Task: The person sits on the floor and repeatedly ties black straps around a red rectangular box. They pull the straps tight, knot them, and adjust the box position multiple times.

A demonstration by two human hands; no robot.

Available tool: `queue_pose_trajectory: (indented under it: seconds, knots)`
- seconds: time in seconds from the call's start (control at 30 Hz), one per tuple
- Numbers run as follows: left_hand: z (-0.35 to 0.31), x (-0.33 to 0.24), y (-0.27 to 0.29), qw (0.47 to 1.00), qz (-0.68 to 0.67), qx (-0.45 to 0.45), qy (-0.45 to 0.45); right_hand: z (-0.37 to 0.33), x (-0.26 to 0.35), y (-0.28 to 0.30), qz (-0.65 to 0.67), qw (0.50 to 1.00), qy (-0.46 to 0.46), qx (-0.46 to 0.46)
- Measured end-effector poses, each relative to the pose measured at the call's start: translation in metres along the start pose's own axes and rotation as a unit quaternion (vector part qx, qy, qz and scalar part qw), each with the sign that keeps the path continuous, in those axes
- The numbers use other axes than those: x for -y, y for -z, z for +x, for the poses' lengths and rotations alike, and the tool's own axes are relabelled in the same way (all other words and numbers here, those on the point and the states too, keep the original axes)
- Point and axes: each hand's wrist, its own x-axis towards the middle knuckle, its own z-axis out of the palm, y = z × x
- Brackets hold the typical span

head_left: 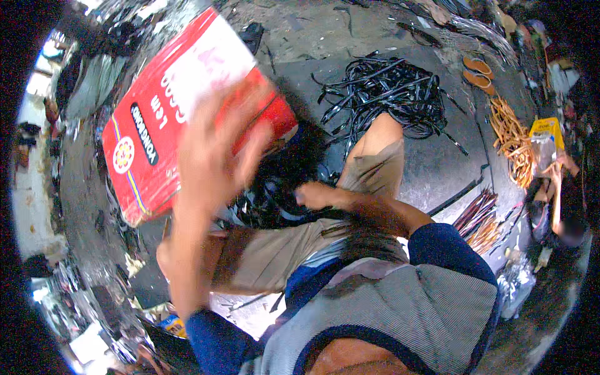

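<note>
Dark floor sheet (437,159): spreads beneath the seated person, its far and right edges visible.

Red-and-white carton (169,119): at the left, overlapping the view of the sheet's left side; what bears it is hidden. Its long axis slants from near left to far right.

Heap of black strips (394,100): loosely coiled near the sheet's far edge, toward the far right corner, beyond the right knee.

Left hand (215,140): in front of the carton's right part, clearly the nearer hand to it. Most of the carton extends leftward and away from this hand. Fingers look widely spread, thumb apart (blur softens the outline); contact cannot be confirmed.

Tan strip bundle (512,144): outside the sheet's right edge, lengthwise to the view.

Right hand (315,195): between the legs, fingers curled narrow, at the loose black strips (269,215) lying there. Whether it grips one cannot be told. The carton is well apart, to its left.

Brown sandals (479,81): by the sheet's far right corner.
</note>
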Motion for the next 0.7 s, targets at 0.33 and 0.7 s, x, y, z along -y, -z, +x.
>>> queue_pose_trajectory:
  seconds: [0.33, 0.7]
  knots:
    - [-0.125, -0.061, -0.053, 0.822, -0.419, 0.017, 0.385, -0.117, 0.189, 0.248, 0.038, 0.979, 0.201, 0.021]
    - [-0.167, 0.057, 0.131, 0.86, -0.173, -0.175, 0.447, -0.108, 0.215, 0.4, 0.191, 0.969, 0.155, -0.031]
